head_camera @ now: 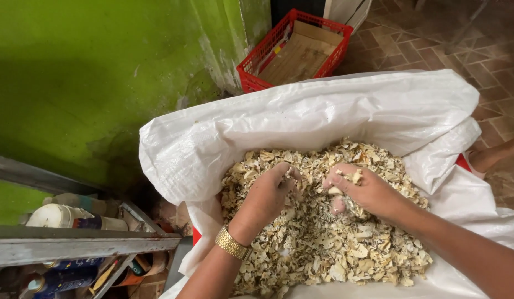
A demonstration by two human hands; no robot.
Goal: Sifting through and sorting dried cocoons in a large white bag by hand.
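Metal rack (85, 243), near left: grey frame holding bottles and cans (74, 217), some lying on their sides.

Left hand (266, 195): a gold watch (232, 243) on the wrist; fingers curled down and pushed into the heap of pale chips, thumb side toward the other hand. Whether it grips anything cannot be told.

Right hand (363, 188): enters from the near right edge of the sack, fingers bent, closed loosely on a clump of chips, several flakes resting on the knuckles.

Chips (323, 232): cream and tan flakes, dry and broken, lying every way with no common direction. The heap fills the open mouth of the sack; its long axis runs from the near left edge toward the far right edge.

White woven sack (334, 111): mouth rolled back in a thick collar, far edge highest, the near right edge spread flat.

Foot (492, 156) at the right edge of the sack, on the brick floor (478, 50).

Green wall (91, 72), far left, paint worn at its corner.

Red plastic crate (293, 51), far, beside the wall corner, holding cardboard.
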